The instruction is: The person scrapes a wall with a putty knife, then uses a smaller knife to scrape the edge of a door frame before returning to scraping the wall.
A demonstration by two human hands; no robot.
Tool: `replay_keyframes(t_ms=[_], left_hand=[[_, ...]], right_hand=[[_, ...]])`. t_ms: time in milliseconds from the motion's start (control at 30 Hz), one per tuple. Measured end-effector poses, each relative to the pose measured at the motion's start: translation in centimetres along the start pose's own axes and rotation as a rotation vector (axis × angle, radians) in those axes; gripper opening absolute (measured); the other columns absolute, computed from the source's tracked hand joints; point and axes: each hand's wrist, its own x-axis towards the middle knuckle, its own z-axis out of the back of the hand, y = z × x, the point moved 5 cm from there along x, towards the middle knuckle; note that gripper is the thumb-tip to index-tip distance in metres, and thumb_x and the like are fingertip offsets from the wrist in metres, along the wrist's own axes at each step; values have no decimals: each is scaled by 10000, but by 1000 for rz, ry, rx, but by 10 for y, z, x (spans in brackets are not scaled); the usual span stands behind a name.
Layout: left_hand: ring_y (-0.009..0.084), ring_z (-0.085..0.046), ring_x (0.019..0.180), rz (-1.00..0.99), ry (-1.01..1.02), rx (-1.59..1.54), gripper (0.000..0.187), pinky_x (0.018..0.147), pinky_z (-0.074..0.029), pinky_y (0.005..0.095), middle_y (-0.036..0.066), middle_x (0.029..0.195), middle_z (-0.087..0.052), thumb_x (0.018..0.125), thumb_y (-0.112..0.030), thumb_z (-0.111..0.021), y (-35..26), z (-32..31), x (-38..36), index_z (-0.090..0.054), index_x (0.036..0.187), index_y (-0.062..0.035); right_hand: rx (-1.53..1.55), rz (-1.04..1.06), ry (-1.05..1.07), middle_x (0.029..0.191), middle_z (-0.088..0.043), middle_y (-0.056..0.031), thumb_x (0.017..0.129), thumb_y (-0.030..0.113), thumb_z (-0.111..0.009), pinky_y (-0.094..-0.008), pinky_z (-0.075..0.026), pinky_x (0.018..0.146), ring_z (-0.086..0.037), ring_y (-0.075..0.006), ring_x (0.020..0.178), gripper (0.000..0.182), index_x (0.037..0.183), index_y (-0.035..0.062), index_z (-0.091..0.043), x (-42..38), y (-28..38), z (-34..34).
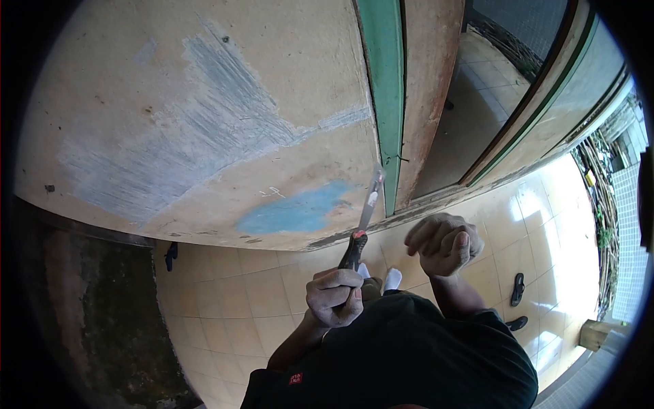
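Fingers (340, 283) of the left hand (334, 298) are curled tight round the dark handle of a putty knife (364, 218); its pale blade runs up and ends close to the wall, near the foot of the green door frame (385, 88). Whether the tip touches the plaster or stands just off it cannot be told. The right hand (444, 243) hangs beside the tool, apart from it, fingers loosely curled in and holding nothing.

Head view: the blade's tip sits between a blue patch of paint (300, 213) and the green frame, low on the wall (170, 102), which already shows a broad grey scraped area (204, 129) higher up. Below lie glossy floor tiles (225, 293), white socked feet (392, 278) and sandals (518, 290) off to the right.

Risks, as a judgement: the thin blade looks slightly bowed, so hard pushing could make it skid off the plaster and gouge the frame's green paint. A one-handed grip so far back on the handle gives little control of the tip. The free hand is near the blade's line and could be nicked if the tool slips sideways. Polished tiles underfoot in socks invite a slide while leaning into the wall
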Motion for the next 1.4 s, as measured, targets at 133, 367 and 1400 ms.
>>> replay_keyframes(t_ms=[133, 367, 1400], left_hand=[[182, -525, 510, 24, 63, 118, 241, 477, -423, 290, 110, 708, -579, 757, -14, -582, 8, -11, 9, -482, 538, 9], [216, -579, 654, 78, 572, 59, 119, 514, -465, 318, 73, 735, -527, 761, -48, -633, 19, -68, -6, -560, 668, -32], [151, -586, 605, -498, -538, 94, 191, 492, -465, 252, 214, 1013, -589, 702, 100, -612, -1, -166, 116, -563, 854, -4]], right_hand=[[-275, -1055, -7, 676, -561, -95, 977, 237, -415, -276, -493, 593, -594, -193, 623, 342, 800, -33, -528, -59, -15, 30], [109, -1457, -117, 1093, -593, -247, 974, 299, -403, -393, -451, 915, -582, -300, 1030, 449, 1141, -105, -507, -104, -6, 14], [-316, -931, 896, 930, -640, -124, 792, -13, -504, -270, -465, 710, -580, -150, 776, 447, 1236, -34, -459, 70, 29, 140]])
